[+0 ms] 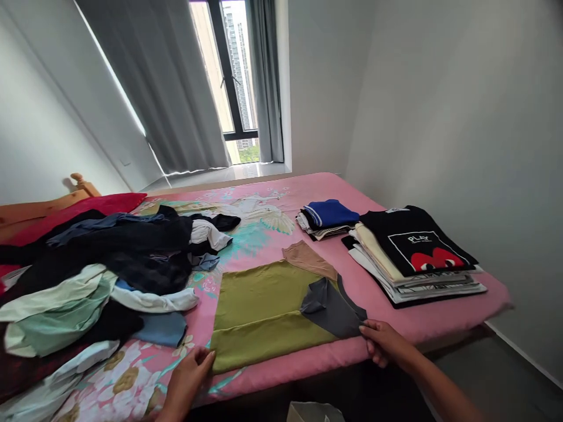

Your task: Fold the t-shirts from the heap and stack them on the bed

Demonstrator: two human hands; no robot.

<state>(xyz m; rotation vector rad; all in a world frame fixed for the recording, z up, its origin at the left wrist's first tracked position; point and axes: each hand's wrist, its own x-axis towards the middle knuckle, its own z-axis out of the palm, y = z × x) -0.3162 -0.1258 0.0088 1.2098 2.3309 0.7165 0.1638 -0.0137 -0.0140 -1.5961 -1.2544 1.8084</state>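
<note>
A T-shirt [259, 299] with an olive-green body, a grey sleeve and a tan sleeve lies flat near the bed's front edge. Its near side is folded in lengthwise, with the grey sleeve laid back over the body. My left hand [191, 375] pinches the hem corner at the left. At the other end, my right hand [385, 343] pinches the shirt by the grey shoulder, close to the neckline. Both hands are at the near edge of the shirt.
Loose clothes [109, 264] are heaped on the left of the pink floral bed sheet [259, 255]. To the right stand a tall stack of folded shirts [422, 246] and a smaller folded pile [328, 217]. A wooden headboard [39, 214] is at far left.
</note>
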